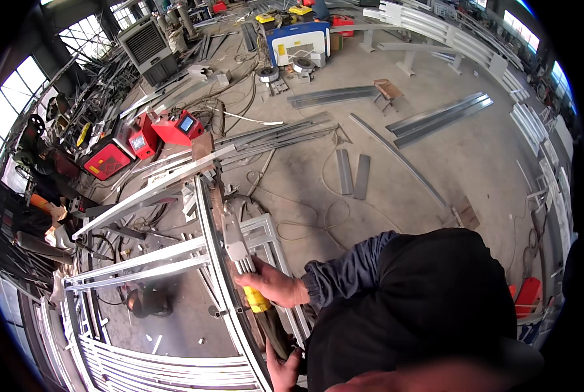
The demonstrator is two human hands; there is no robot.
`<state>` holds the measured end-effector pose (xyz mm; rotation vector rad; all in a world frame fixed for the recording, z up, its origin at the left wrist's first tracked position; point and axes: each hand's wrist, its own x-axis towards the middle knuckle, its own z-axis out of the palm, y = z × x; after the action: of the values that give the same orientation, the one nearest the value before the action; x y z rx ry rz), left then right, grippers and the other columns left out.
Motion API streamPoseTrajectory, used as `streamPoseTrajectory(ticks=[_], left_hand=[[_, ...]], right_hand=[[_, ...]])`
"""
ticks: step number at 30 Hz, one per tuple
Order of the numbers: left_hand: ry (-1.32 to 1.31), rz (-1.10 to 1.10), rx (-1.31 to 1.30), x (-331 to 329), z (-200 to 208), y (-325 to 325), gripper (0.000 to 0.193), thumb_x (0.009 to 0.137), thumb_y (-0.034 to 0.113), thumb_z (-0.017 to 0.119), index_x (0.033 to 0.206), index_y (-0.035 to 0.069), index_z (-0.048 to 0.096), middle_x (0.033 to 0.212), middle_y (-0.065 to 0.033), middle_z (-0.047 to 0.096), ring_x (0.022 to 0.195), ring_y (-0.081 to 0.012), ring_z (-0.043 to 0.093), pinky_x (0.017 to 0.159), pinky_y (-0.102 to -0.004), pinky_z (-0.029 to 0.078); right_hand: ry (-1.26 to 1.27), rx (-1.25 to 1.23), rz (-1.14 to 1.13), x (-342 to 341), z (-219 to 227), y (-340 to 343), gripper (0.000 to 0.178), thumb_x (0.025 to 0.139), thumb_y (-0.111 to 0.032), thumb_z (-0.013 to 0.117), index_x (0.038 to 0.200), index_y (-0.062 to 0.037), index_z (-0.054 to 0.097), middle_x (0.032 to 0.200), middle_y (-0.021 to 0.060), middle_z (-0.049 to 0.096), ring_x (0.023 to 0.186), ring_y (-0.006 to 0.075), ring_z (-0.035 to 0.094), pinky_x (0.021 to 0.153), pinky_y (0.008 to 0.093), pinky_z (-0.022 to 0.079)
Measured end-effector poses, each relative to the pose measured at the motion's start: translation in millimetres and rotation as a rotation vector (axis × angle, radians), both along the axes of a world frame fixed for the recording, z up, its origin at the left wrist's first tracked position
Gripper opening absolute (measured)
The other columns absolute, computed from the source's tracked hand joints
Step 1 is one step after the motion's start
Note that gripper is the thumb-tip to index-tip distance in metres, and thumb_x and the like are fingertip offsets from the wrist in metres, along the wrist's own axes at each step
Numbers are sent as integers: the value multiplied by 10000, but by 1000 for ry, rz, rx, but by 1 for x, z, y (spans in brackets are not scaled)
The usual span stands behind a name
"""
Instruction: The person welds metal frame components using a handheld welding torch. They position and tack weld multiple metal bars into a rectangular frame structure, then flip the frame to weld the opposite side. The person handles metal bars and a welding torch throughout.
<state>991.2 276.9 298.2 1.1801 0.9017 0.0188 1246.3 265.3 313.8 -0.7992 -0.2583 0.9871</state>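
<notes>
My right hand (275, 284), at the end of a dark blue sleeve, is wrapped around the front of a power tool (258, 300) with a yellow body and dark rear grip. A grey metal head extends from the tool toward the far side; its working tip is hard to make out. Lower down, my left hand (282, 372) closes around the rear grip, partly cut off by the lower edge. The tool lies along a long silver rail (222, 281) of a welded metal frame. Whether its tip touches the rail I cannot tell.
Slatted bars (168, 366) fill the near left part of the frame. Red machines (177, 127) stand at the left, among cables and metal strips. A blue-and-white machine (298, 44) is at the back. Loose metal channels (442, 121) and a hose (324, 222) lie on the floor.
</notes>
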Motion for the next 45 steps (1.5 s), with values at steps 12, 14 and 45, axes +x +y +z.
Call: streamPoseTrajectory(ticks=[12, 14, 45], left_hand=[[216, 35, 111, -105, -23, -29, 813, 904, -28, 745, 1637, 134, 433, 1033, -107, 686, 811, -197, 670, 634, -357, 549], [220, -145, 365, -114, -27, -42, 1013, 869, -58, 726, 1742, 161, 260, 1048, -101, 656, 782, -205, 634, 640, -362, 541], [818, 126, 582, -27, -228, -36, 610, 823, 185, 659, 1411, 25, 684, 1191, -246, 670, 1159, -488, 615, 1027, -566, 502]], right_hand=[[505, -358, 269, -35, -68, -21, 301, 1032, -324, 708, 1193, -88, 613, 961, 75, 671, 848, 231, 712, 831, 443, 617], [528, -421, 385, -38, -100, -20, 288, 1082, -316, 655, 1188, -51, 623, 1058, 120, 737, 995, 278, 766, 913, 454, 645], [-1836, -81, 639, 234, -208, 233, 542, 901, -224, 814, 1414, -125, 673, 1460, 82, 602, 1417, 325, 542, 1215, 456, 449]])
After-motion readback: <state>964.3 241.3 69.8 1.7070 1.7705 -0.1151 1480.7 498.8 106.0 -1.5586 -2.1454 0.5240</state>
